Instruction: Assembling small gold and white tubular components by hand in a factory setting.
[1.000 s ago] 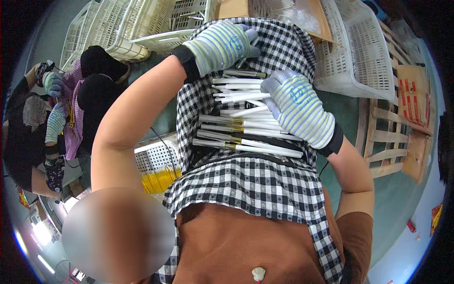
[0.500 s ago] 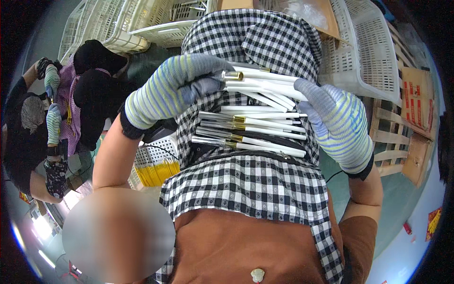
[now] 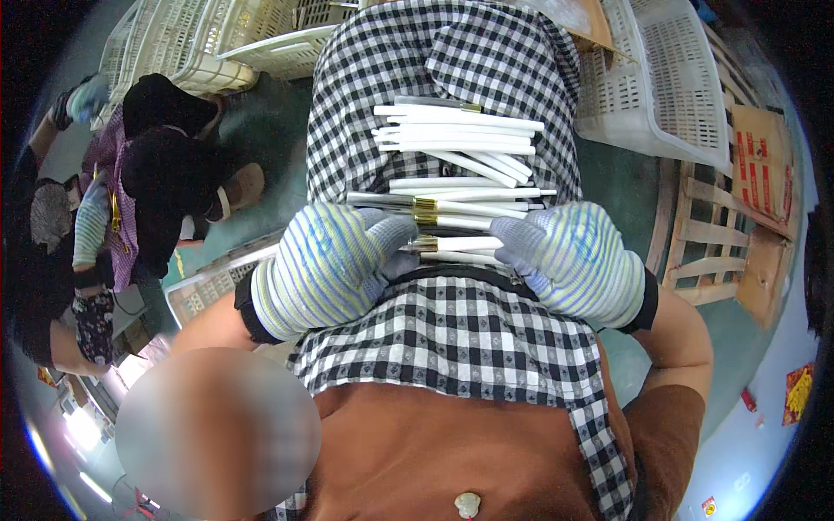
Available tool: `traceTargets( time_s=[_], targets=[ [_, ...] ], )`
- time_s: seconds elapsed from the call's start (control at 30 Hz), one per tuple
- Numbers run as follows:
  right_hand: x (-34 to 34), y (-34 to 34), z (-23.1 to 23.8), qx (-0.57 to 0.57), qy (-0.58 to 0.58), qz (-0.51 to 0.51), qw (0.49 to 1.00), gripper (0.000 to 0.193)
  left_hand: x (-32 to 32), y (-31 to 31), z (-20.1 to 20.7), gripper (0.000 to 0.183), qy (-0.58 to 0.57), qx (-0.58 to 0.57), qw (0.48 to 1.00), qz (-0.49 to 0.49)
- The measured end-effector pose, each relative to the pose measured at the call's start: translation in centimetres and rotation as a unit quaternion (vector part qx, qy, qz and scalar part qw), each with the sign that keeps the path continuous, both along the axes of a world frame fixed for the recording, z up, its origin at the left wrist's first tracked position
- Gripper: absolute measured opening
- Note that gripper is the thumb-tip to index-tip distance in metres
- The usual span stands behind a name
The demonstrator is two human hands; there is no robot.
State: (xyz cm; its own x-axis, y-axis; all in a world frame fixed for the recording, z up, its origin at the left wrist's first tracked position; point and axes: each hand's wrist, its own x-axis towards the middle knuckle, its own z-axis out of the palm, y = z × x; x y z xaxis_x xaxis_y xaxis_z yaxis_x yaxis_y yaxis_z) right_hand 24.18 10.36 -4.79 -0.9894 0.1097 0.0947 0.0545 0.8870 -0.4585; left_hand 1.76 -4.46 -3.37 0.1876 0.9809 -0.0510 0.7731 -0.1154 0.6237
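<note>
Across the black-and-white checked apron [image 3: 452, 321] on my lap lie several slim brushes [image 3: 469, 208] with white handles. Some show gold ferrules and clear sleeve-like ends. My left hand [image 3: 343, 265], in a striped knit glove, pinches the gold and clear end of one brush [image 3: 460, 244] near my waist. At the other end of that brush, my right hand [image 3: 573, 260], gloved the same way, has its fingertips closed on the white handle. Further from me, a pile of white handles [image 3: 460, 135] rests loose on the apron. Glove fingers hide parts of the nearest brushes.
White plastic crates [image 3: 656, 95] stand at far right and far left. Beyond the right one are a wooden pallet [image 3: 708, 230] and a cardboard box [image 3: 760, 165]. At left, a co-worker in striped gloves [image 3: 89, 230] sits close by. A pale basket [image 3: 204, 291] is beside my left arm.
Both hands have come down toward my waist, from the far pile to the near brushes. The far white-handled pieces now lie loose on the apron. The co-worker's hands have moved apart.
</note>
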Motion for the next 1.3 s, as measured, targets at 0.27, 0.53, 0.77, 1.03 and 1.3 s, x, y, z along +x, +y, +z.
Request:
traceTargets(
  time_s=[0.27,0.53,0.77,1.03,1.3],
  targets=[
    [-1.4,-0.3,-1.5,-0.070,0.005,0.011,0.997,0.017,-1.0,0.3,1.0,0.030,0.179,-0.041,0.975,-0.127],
    [-2.1,1.2,-1.9,0.062,0.075,-0.011,0.995,0.018,-5.6,6.0,0.7,0.024,0.143,0.090,0.985,-0.022],
    [-3.0,1.7,-3.9,0.128,-0.018,-0.032,0.991,0.017,-4.4,12.6,-4.4,0.039,0.151,-0.062,0.986,-0.045],
    [-3.4,1.0,-3.3,0.091,-0.068,-0.057,0.992,0.022,-5.4,11.6,-4.4,0.042,0.129,-0.062,0.990,0.019],
    [0.1,2.1,1.0,0.062,-0.068,-0.026,0.995,0.025,-6.7,6.2,-0.9,0.027,0.173,0.097,0.980,0.031]
  ],
)
